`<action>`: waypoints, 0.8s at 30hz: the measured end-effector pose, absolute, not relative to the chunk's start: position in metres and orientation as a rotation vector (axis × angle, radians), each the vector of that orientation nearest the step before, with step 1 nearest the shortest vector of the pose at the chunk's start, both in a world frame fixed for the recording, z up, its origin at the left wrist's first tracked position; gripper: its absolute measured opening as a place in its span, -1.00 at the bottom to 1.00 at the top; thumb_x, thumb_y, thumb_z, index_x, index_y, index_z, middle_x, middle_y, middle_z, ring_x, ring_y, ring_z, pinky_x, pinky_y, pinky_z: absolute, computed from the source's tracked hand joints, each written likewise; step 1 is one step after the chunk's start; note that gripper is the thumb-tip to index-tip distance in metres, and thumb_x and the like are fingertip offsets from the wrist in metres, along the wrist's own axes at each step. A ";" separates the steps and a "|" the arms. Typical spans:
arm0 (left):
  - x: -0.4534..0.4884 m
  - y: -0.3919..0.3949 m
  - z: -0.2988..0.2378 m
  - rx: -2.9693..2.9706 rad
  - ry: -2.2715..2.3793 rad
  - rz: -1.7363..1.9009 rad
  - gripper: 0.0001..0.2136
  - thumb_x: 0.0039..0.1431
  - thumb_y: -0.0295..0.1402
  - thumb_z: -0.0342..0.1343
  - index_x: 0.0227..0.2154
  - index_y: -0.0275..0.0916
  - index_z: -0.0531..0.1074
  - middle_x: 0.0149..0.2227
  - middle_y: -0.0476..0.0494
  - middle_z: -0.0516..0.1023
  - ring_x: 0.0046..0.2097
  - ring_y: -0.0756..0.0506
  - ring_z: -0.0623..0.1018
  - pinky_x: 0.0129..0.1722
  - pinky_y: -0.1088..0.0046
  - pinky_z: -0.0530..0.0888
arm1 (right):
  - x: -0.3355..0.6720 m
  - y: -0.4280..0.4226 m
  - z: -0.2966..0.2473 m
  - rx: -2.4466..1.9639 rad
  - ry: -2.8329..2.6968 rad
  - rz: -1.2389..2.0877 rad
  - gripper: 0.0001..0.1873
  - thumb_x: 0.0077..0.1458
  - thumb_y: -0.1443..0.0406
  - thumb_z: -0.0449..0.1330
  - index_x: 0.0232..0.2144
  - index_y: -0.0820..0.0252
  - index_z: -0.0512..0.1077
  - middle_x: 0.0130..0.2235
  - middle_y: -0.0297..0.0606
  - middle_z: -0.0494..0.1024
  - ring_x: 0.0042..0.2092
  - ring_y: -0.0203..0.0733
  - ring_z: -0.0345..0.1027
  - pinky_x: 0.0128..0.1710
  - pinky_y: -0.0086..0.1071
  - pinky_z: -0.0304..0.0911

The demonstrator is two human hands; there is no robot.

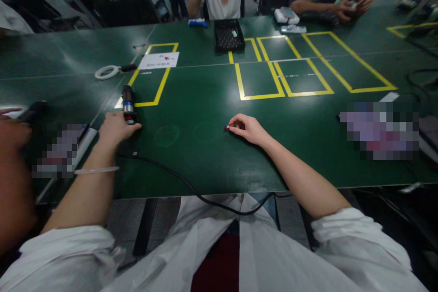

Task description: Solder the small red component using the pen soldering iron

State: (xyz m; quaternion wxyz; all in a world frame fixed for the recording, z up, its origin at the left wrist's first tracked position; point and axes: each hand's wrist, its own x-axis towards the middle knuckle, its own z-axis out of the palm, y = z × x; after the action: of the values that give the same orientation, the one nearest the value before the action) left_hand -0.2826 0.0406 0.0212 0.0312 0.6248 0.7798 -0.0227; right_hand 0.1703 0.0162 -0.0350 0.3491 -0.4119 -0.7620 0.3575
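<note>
At the left, my left hand [114, 127] is around the near end of a dark cylindrical device [127, 100] with a silver and blue band, its thumb reaching to the right. Part of the device is hidden by the hand, and its exact kind does not show. Over the middle of the green table [191, 164], my right hand [249, 130] pinches a small red piece [227, 127] between thumb and fingertips. That piece is too small to name. Faint drawn circles [166, 136] mark the tabletop between my hands.
Yellow tape outlines [262, 98] divide the far table. A black tray [229, 48], a white printed sheet [167, 60] and a coiled white cable [106, 72] lie beyond. A black cable [164, 167] crosses the near edge. A neighbour's arm [13, 178] is at left; people sit opposite.
</note>
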 end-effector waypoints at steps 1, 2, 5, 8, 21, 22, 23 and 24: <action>-0.271 0.038 0.022 1.867 2.471 -0.107 -0.32 0.15 0.03 0.09 0.13 -0.48 0.27 0.06 -0.49 0.31 0.03 -0.38 0.44 -0.04 0.04 0.43 | 0.170 0.017 -0.036 -1.069 -1.971 0.937 -0.78 0.11 0.17 0.24 -0.28 0.22 0.45 -0.36 -0.30 0.47 -0.42 -0.31 0.23 -0.36 -0.39 0.16; -0.259 0.036 0.023 1.826 2.521 -0.137 -0.32 0.15 0.03 0.09 0.16 -0.44 0.26 0.10 -0.49 0.29 0.04 -0.39 0.45 -0.03 0.06 0.44 | 0.170 0.017 -0.036 -1.071 -1.968 0.945 -0.77 0.11 0.16 0.24 -0.28 0.22 0.45 -0.37 -0.31 0.47 -0.42 -0.31 0.22 -0.36 -0.39 0.16; -0.227 0.032 0.023 1.902 2.474 -0.117 -0.29 0.16 0.05 0.06 0.21 -0.41 0.25 0.12 -0.51 0.29 0.07 -0.43 0.45 -0.02 0.06 0.44 | 0.170 0.017 -0.038 -1.071 -1.968 0.954 -0.76 0.11 0.16 0.24 -0.27 0.22 0.46 -0.39 -0.31 0.47 -0.43 -0.31 0.22 -0.37 -0.39 0.15; -0.198 0.031 0.019 1.993 2.384 -0.020 -0.32 0.14 0.04 0.09 0.18 -0.37 0.29 0.10 -0.50 0.31 0.06 -0.46 0.47 -0.04 0.05 0.45 | 0.170 0.017 -0.038 -1.073 -1.965 0.951 -0.77 0.11 0.16 0.24 -0.28 0.21 0.46 -0.38 -0.31 0.47 -0.42 -0.30 0.23 -0.37 -0.39 0.15; -0.074 0.026 -0.001 2.387 1.909 0.237 -0.39 0.08 -0.11 0.19 0.16 -0.31 0.33 0.03 -0.37 0.38 0.04 -0.37 0.43 0.03 0.13 0.39 | 0.172 0.019 -0.037 -1.088 -1.922 0.969 -0.76 0.09 0.19 0.25 -0.23 0.21 0.41 -0.39 -0.34 0.45 -0.43 -0.30 0.23 -0.37 -0.39 0.15; -0.068 0.025 -0.002 2.402 1.872 0.253 -0.39 0.08 -0.12 0.19 0.16 -0.31 0.32 0.03 -0.37 0.38 0.04 -0.36 0.42 0.04 0.13 0.38 | 0.172 0.019 -0.037 -1.089 -1.911 0.966 -0.77 0.09 0.20 0.25 -0.23 0.21 0.40 -0.39 -0.34 0.45 -0.43 -0.31 0.22 -0.37 -0.39 0.15; -0.062 0.025 -0.002 2.415 1.837 0.264 -0.39 0.09 -0.12 0.19 0.16 -0.31 0.32 0.02 -0.38 0.38 0.03 -0.36 0.42 0.03 0.13 0.38 | 0.173 0.019 -0.037 -1.089 -1.901 0.962 -0.77 0.09 0.20 0.25 -0.24 0.20 0.40 -0.38 -0.34 0.45 -0.43 -0.31 0.22 -0.37 -0.39 0.15; -0.057 0.023 -0.003 2.425 1.805 0.271 -0.39 0.09 -0.12 0.18 0.16 -0.32 0.31 0.03 -0.39 0.37 0.03 -0.36 0.42 0.03 0.13 0.38 | 0.173 0.020 -0.038 -1.090 -1.892 0.954 -0.78 0.09 0.20 0.24 -0.25 0.20 0.39 -0.38 -0.34 0.45 -0.43 -0.31 0.22 -0.37 -0.39 0.15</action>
State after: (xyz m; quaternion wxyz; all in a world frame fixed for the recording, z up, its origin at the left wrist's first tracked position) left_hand -0.0572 0.0234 -0.0027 0.0530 0.7978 0.5939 0.0891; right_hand 0.1727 0.0196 -0.0378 0.3703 -0.4248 -0.7377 0.3718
